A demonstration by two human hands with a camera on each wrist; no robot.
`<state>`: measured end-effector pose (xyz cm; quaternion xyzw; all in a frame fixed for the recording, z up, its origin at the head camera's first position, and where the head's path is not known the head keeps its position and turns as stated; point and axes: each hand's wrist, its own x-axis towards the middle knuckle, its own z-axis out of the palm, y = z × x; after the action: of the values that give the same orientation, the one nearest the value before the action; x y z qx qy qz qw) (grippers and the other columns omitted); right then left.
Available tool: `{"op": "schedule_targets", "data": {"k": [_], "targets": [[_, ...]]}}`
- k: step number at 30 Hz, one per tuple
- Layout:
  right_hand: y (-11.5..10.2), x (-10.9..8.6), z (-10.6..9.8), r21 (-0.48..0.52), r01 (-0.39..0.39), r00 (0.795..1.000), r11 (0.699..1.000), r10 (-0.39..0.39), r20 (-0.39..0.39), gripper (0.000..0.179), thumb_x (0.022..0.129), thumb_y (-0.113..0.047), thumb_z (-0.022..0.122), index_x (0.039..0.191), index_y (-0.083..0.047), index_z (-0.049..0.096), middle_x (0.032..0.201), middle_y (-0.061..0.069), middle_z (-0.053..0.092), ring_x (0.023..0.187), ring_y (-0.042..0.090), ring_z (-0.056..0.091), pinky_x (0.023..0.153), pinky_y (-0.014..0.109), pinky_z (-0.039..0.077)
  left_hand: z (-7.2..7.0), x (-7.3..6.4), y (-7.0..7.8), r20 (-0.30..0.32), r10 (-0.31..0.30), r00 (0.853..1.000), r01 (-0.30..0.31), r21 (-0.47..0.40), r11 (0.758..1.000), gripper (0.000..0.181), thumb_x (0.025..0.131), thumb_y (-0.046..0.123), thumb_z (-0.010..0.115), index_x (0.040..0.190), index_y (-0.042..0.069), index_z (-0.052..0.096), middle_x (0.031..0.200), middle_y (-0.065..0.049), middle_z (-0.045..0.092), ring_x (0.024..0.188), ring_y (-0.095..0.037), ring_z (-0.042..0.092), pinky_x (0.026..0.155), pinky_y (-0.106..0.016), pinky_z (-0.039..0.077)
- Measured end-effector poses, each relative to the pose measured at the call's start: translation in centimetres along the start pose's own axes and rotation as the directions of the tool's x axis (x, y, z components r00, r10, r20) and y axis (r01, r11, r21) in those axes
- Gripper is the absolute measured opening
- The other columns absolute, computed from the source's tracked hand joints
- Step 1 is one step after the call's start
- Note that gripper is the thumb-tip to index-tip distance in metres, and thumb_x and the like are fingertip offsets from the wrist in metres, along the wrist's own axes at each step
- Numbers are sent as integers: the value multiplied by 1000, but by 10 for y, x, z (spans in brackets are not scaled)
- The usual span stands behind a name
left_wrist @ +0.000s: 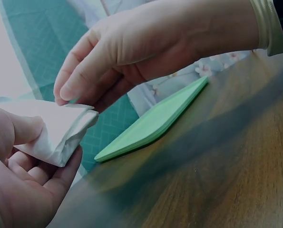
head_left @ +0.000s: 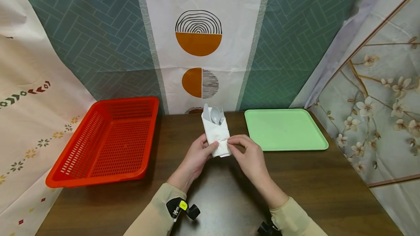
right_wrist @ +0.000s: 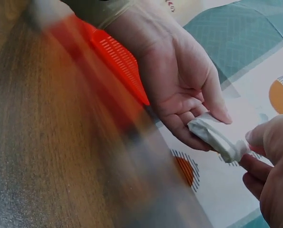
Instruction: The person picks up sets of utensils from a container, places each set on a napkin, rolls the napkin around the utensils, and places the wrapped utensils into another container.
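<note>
A white paper napkin [head_left: 217, 131], folded into a slim pouch, is held up over the table between both hands. Out of its top stick a light grey knife [head_left: 206, 111], spoon [head_left: 215, 115] and fork [head_left: 221, 114]; their lower parts are hidden inside. My left hand [head_left: 197, 156] grips the pouch's lower left side, thumb across the front and fingers behind, as the left wrist view shows. With thumb and fingertips, my right hand [head_left: 250, 157] pinches the right edge near the bottom. Bunched, layered folds show at the napkin's lower end [right_wrist: 217, 137] in the right wrist view.
On the left of the brown wooden table [head_left: 216, 207] stands a red perforated plastic basket [head_left: 146, 156]. A light green tray [head_left: 285, 130] lies at the back right. Patterned cloth [head_left: 203, 57] hangs behind the table and along both sides.
</note>
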<state>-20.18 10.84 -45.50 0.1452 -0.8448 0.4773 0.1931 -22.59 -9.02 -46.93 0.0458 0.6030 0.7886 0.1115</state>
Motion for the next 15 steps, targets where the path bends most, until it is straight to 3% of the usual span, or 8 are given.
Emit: {"op": "schedule_targets", "data": {"k": [5, 15], "targets": [[1, 3, -3, 131, -92, 996, 987, 92, 1, 15, 94, -1, 87, 102, -13, 83, 108, -2, 76, 104, 17, 72, 93, 27, 60, 3, -1, 1, 13, 6, 1000, -6, 7, 1000, 39, 111, 2, 62, 149, -6, 55, 132, -22, 75, 108, -15, 73, 91, -31, 59], [4, 4, -5, 220, -244, 970, 945, 237, 58, 14, 96, -7, 87, 108, -8, 81, 106, 6, 78, 98, 22, 72, 84, 21, 56, 4, -2, 0, 45, 22, 999, -23, 14, 1000, 42, 111, 3, 62, 151, -6, 53, 134, -23, 73, 111, -16, 73, 93, -32, 59]]}}
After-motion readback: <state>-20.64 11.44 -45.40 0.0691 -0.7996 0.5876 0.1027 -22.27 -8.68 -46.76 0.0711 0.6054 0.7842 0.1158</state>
